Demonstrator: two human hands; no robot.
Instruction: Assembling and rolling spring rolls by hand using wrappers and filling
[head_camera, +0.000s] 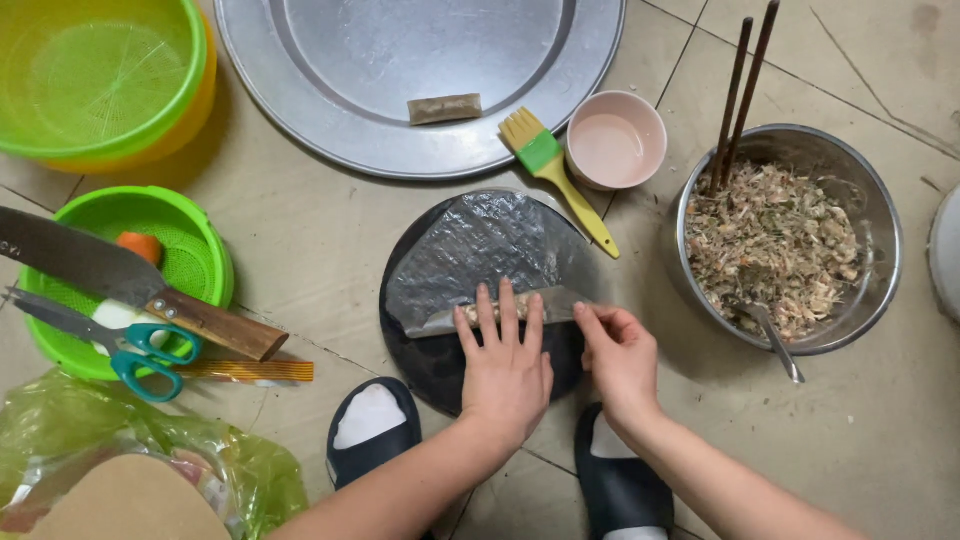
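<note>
A translucent rice-paper wrapper lies on a dark round plate on the tiled floor. Its near edge is folded over a strip of minced filling. My left hand lies flat with its fingertips pressing on the folded edge. My right hand pinches the right end of the fold. A steel bowl of chopped filling sits to the right, with a spoon and two chopsticks in it.
A large metal tray with one finished roll lies behind. A yellow-and-green brush and a pink bowl are beside the plate. At left are green baskets, a knife, scissors and a plastic bag. Two slippered feet are near the plate.
</note>
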